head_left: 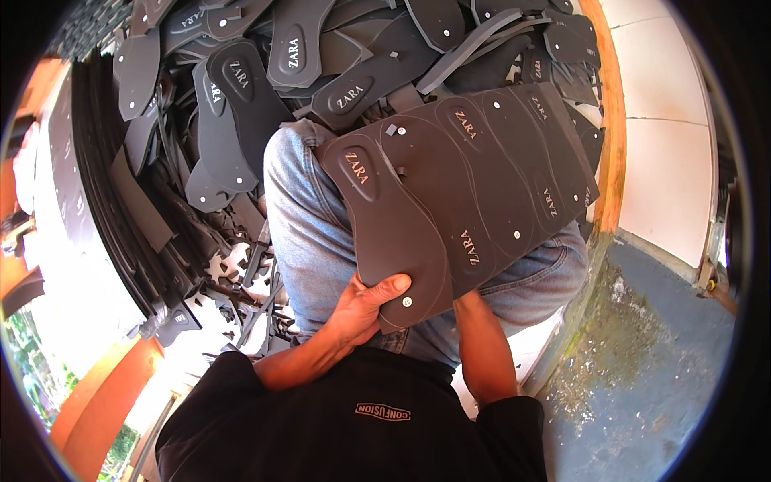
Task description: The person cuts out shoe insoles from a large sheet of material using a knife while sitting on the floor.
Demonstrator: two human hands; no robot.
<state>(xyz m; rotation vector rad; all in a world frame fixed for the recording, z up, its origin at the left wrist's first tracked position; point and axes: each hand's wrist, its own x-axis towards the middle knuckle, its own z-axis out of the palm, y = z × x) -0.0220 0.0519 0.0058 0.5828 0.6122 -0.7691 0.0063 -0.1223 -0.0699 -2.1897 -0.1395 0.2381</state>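
A dark grey foam sheet [490, 185] lies across my raised knees, its face marked with curved sole outlines and light lettering. Along its left side is a shoe sole [393, 233], whose edge stands partly apart from the rest of the sheet. My left hand [361, 309] is closed on the sole's near end, thumb on top beside a small white round sticker, fingers underneath. My right hand [467, 304] reaches beneath the sheet's near edge; its fingers are hidden there.
A heap of loose cut soles [233, 96] fills the floor ahead. To the left stand stacked dark foam sheets [120, 201], with thin foam offcuts [249, 273] beside them. A wooden edge [612, 145] borders the heap at right, next to pale tiles [662, 128] and a stained blue-grey floor [634, 353].
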